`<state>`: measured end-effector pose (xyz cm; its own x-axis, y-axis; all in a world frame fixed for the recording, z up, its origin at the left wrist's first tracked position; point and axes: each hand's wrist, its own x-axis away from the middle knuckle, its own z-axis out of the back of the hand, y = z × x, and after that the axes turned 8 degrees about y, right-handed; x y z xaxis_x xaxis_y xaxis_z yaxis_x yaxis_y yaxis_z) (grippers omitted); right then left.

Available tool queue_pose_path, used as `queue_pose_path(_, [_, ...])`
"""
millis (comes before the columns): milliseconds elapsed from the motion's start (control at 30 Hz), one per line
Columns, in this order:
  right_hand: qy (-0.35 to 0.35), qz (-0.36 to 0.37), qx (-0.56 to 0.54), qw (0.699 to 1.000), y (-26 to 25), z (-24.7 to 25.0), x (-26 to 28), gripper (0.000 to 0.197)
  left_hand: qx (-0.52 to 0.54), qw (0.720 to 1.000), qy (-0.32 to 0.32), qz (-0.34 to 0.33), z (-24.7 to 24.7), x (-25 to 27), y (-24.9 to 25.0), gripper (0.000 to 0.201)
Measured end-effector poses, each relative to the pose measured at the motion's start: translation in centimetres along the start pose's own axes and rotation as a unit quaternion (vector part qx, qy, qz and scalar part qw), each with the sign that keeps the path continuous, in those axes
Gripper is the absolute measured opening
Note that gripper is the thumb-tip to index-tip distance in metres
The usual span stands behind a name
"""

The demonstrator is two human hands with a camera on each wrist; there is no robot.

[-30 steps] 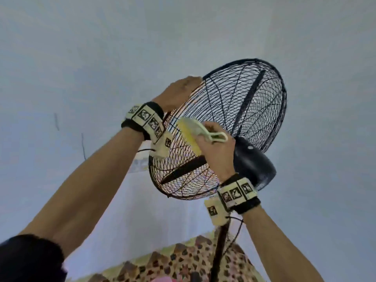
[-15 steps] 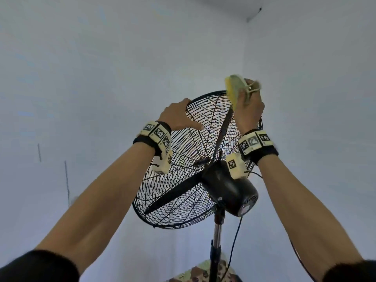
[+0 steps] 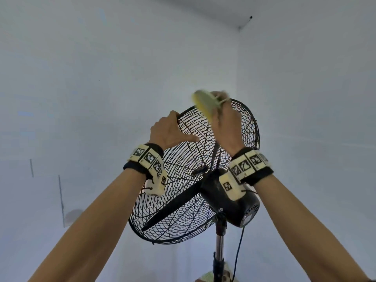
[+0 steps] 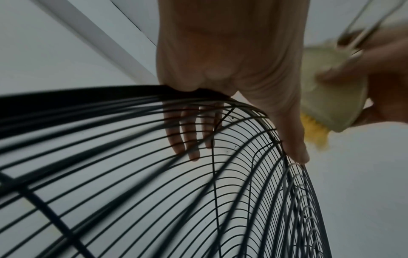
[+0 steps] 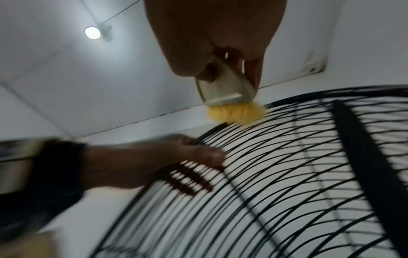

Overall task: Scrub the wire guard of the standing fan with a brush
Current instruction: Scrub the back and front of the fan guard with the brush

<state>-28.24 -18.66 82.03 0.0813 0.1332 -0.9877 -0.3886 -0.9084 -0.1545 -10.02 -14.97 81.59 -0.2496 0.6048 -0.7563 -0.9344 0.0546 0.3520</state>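
A black standing fan with a round wire guard (image 3: 179, 200) fills the middle of the head view, seen from behind. My left hand (image 3: 171, 131) grips the guard's upper left rim (image 4: 110, 90), fingers hooked over the front wires and thumb lying on the rear wires. My right hand (image 3: 225, 119) holds a pale brush (image 3: 203, 103) with yellow bristles (image 5: 236, 113) against the top rim (image 5: 287, 103). The bristles touch the wires just right of my left hand (image 5: 154, 157). Black blades (image 3: 173, 206) show inside the guard.
The black motor housing (image 3: 232, 202) sits behind the guard, on a metal pole (image 3: 219, 253) with a dark cord (image 3: 237, 251) hanging beside it. Pale walls meet in a corner (image 3: 238, 78) behind the fan. A ceiling lamp (image 5: 92, 32) glows overhead.
My right hand has carried the brush from the middle of the rear guard up to the top rim, then leftward along it. My left hand keeps its hold on the rim.
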Motion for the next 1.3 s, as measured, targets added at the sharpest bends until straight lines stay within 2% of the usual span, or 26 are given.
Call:
queue_pose_path(67, [0.097, -0.064, 0.066, 0.991, 1.7, 0.7, -1.8, 0.030, -0.002, 1.000, -0.002, -0.006, 0.1, 0.1, 0.1, 0.108])
queue_pose_path(133, [0.110, -0.051, 0.103, 0.987, 2.1, 0.6, -1.9, 0.029, -0.006, 1.000, -0.001, -0.012, 0.2, 0.3, 0.1, 0.107])
queue_pose_path(233, [0.031, 0.056, 0.033, 0.997, 0.2, -1.0, 0.5, 0.030, -0.013, 1.000, 0.013, -0.013, 0.1, 0.3, -0.3, 0.104])
queue_pose_path(300, [-0.054, 0.090, -0.023, 0.994, -0.9, -1.4, 2.5, 0.034, -0.011, 1.000, 0.024, -0.014, 0.1, 0.4, -0.4, 0.098])
queue_pose_path(333, [-0.069, 0.085, -0.043, 0.993, -1.1, -1.2, 2.9, 0.035, -0.012, 0.999, 0.029, -0.011, 0.0, 0.6, -0.4, 0.096])
queue_pose_path(367, [-0.048, 0.056, -0.057, 0.996, -1.1, -0.8, 2.8, 0.034, -0.016, 0.999, 0.032, -0.009, -0.1, 0.8, -0.3, 0.098])
queue_pose_path(467, [0.118, -0.082, -0.036, 0.989, 0.9, 0.6, 0.3, 0.034, -0.048, 0.998, 0.039, -0.003, -0.6, 1.6, 0.2, 0.110])
queue_pose_path(533, [0.154, -0.109, 0.021, 0.982, 2.4, 1.0, -0.7, 0.037, -0.077, 0.996, 0.048, 0.016, -1.1, 2.0, 0.7, 0.112])
queue_pose_path(600, [0.110, -0.083, 0.029, 0.990, 2.1, 0.3, -0.1, 0.040, -0.113, 0.991, 0.067, 0.037, -1.7, 2.6, 1.2, 0.115])
queue_pose_path(667, [0.010, -0.007, -0.010, 1.000, 0.8, -0.5, 1.9, 0.040, -0.138, 0.984, 0.095, 0.058, -2.5, 3.4, 1.4, 0.119])
queue_pose_path(733, [-0.071, 0.081, -0.058, 0.992, -0.7, -0.5, 4.0, 0.036, -0.148, 0.980, 0.115, 0.067, -3.3, 3.9, 1.4, 0.120])
queue_pose_path(767, [-0.082, 0.100, -0.076, 0.989, -0.9, -0.1, 4.7, 0.034, -0.149, 0.979, 0.123, 0.069, -3.6, 4.1, 1.3, 0.120])
queue_pose_path(800, [-0.069, 0.085, -0.094, 0.989, -0.7, 0.3, 4.8, 0.031, -0.147, 0.978, 0.131, 0.070, -3.7, 4.2, 1.3, 0.122])
queue_pose_path(867, [0.019, -0.022, -0.113, 0.993, 0.4, 1.1, 3.6, 0.020, -0.138, 0.979, 0.133, 0.074, -3.6, 4.3, 1.5, 0.127])
queue_pose_path(933, [0.112, -0.128, -0.085, 0.982, 2.4, 2.1, 1.8, 0.011, -0.133, 0.981, 0.120, 0.074, -3.5, 4.3, 1.8, 0.130])
queue_pose_path(967, [0.128, -0.138, -0.055, 0.981, 3.3, 2.3, 1.3, 0.011, -0.130, 0.982, 0.114, 0.074, -3.4, 4.3, 1.9, 0.130])
queue_pose_path(1033, [0.084, -0.094, -0.052, 0.991, 3.2, 2.4, 1.5, 0.012, -0.121, 0.983, 0.113, 0.076, -3.3, 4.3, 1.8, 0.128])
queue_pose_path(1133, [-0.107, 0.038, -0.095, 0.989, 1.3, 2.2, 4.3, 0.022, -0.113, 0.983, 0.123, 0.080, -3.2, 4.5, 1.3, 0.126])
queue_pose_path(1200, [-0.186, 0.069, -0.108, 0.974, 0.8, 2.3, 5.4, 0.025, -0.109, 0.982, 0.132, 0.076, -3.2, 4.6, 1.1, 0.126])
queue_pose_path(1233, [-0.183, 0.042, -0.134, 0.973, 0.8, 2.5, 5.1, 0.023, -0.108, 0.982, 0.134, 0.074, -3.2, 4.6, 1.1, 0.125])
queue_pose_path(1267, [-0.151, 0.008, -0.156, 0.976, 1.1, 2.7, 4.6, 0.021, -0.108, 0.982, 0.135, 0.073, -3.3, 4.7, 1.2, 0.126])
queue_pose_path(1300, [-0.090, -0.025, -0.166, 0.982, 1.7, 2.9, 3.8, 0.021, -0.108, 0.982, 0.135, 0.071, -3.3, 4.7, 1.3, 0.126])
